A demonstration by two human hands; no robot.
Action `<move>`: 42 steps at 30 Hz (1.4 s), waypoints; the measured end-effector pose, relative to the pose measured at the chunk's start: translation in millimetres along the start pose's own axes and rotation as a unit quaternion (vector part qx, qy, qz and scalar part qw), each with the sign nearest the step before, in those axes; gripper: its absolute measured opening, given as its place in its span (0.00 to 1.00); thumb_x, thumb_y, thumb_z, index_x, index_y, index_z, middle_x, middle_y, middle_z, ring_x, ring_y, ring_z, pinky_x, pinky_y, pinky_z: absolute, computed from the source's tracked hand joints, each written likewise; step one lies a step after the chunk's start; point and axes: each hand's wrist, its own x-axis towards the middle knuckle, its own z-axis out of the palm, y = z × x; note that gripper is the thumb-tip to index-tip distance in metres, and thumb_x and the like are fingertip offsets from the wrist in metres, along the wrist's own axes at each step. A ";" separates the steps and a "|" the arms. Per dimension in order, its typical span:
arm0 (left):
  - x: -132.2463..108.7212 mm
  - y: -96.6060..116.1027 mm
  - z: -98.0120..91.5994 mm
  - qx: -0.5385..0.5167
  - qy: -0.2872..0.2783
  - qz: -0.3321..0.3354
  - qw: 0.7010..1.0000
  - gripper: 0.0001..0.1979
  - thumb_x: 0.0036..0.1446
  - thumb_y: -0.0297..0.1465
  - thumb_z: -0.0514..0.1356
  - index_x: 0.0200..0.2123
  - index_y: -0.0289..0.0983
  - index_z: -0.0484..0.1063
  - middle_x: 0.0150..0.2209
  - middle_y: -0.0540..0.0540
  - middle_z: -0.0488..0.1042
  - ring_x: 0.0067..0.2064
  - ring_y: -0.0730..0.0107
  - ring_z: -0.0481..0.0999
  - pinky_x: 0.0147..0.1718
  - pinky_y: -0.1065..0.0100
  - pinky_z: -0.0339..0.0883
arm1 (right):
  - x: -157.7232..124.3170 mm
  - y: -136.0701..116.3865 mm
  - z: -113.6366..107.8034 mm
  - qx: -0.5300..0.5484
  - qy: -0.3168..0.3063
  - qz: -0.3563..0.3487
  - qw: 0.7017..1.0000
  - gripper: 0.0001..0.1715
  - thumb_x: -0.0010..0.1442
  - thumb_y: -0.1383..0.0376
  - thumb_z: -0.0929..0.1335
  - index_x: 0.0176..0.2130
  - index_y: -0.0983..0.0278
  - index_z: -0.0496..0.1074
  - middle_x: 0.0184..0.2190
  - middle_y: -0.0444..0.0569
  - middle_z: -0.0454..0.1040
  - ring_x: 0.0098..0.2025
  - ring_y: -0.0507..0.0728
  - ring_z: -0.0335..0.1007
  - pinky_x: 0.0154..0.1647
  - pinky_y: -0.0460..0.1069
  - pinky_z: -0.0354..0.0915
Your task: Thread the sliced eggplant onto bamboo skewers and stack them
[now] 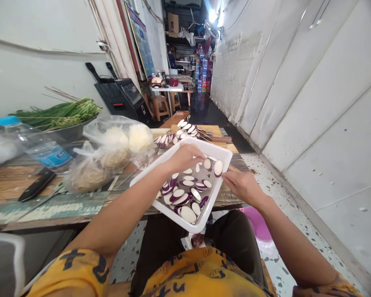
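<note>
A white plastic tray [214, 202] with eggplant slices [188, 214] in water tilts over the table edge above my lap. The slices are oval, white with purple skin. My right hand [243, 186] is at the tray's right rim, thumb and finger closed on the lower edge of one upright eggplant slice [218, 167]. My left hand [185, 157] reaches over the tray from the left with its fingers pressed together. Its fingertips are just above another slice [207, 163]; what they pinch, if anything, is hidden.
Skewered eggplant slices [185, 128] lie on a cutting board [218, 131] behind the tray, near a wooden handle [221, 139]. To the left are bagged foods [111, 152], a water bottle [51, 152], a black-handled knife [37, 185] and a bowl of green stalks [64, 115]. A wall stands right.
</note>
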 end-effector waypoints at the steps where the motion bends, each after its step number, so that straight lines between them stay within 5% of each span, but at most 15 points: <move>1: 0.1 -0.8 -0.8 -0.003 -0.003 0.014 1.000 0.08 0.52 0.31 0.57 0.32 0.39 0.77 0.33 0.47 0.77 0.38 0.68 0.73 0.41 0.68 0.61 | 0.3 0.5 -1.4 0.005 -0.008 -0.003 1.000 0.15 0.63 0.64 0.58 0.39 0.64 0.72 0.27 0.46 0.75 0.26 0.50 0.67 0.26 0.44 0.51; 5: 0.5 0.7 -2.9 0.003 0.023 0.038 0.999 0.11 0.55 0.31 0.54 0.33 0.39 0.77 0.33 0.48 0.77 0.38 0.69 0.73 0.41 0.69 0.62 | 1.8 3.3 -8.9 -0.007 -0.033 -0.007 0.999 0.16 0.63 0.64 0.58 0.37 0.64 0.72 0.26 0.46 0.74 0.26 0.49 0.66 0.25 0.44 0.49; 10: 2.1 4.2 0.2 0.063 0.131 -0.065 0.987 0.07 0.50 0.32 0.59 0.30 0.37 0.76 0.32 0.46 0.77 0.37 0.65 0.73 0.42 0.63 0.62 | 3.9 2.2 -12.9 -0.081 -0.030 0.014 0.996 0.18 0.62 0.63 0.57 0.31 0.66 0.72 0.23 0.48 0.71 0.23 0.49 0.61 0.23 0.45 0.45; 15: -0.8 6.6 5.6 0.086 0.168 -0.012 0.982 0.12 0.52 0.28 0.55 0.39 0.37 0.75 0.39 0.44 0.76 0.41 0.66 0.73 0.43 0.64 0.62 | 6.0 -4.2 -10.2 -0.120 -0.035 0.030 0.992 0.17 0.61 0.65 0.57 0.34 0.67 0.72 0.23 0.49 0.71 0.22 0.49 0.59 0.22 0.46 0.41; 20: -3.8 17.1 13.0 0.118 0.120 0.010 0.986 0.12 0.53 0.36 0.56 0.34 0.35 0.75 0.28 0.46 0.76 0.32 0.68 0.73 0.34 0.68 0.64 | 8.4 -10.2 -10.6 -0.146 -0.031 0.053 0.987 0.15 0.61 0.66 0.58 0.38 0.65 0.72 0.24 0.48 0.72 0.21 0.49 0.57 0.22 0.48 0.38; 27: -2.3 20.6 18.6 0.154 0.063 0.002 0.986 0.09 0.52 0.33 0.57 0.33 0.36 0.74 0.31 0.44 0.76 0.36 0.64 0.74 0.36 0.66 0.64 | 10.6 -15.8 -9.2 -0.161 -0.023 0.067 0.984 0.15 0.61 0.67 0.58 0.35 0.66 0.72 0.24 0.48 0.72 0.19 0.49 0.55 0.22 0.48 0.36; 42: -2.4 21.7 21.2 0.073 0.082 -0.021 0.994 0.07 0.48 0.25 0.55 0.26 0.36 0.73 0.29 0.46 0.76 0.33 0.67 0.73 0.35 0.68 0.64 | 8.9 -16.4 -8.3 -0.150 -0.014 0.067 0.986 0.14 0.59 0.66 0.59 0.35 0.66 0.72 0.25 0.50 0.73 0.19 0.49 0.57 0.20 0.48 0.37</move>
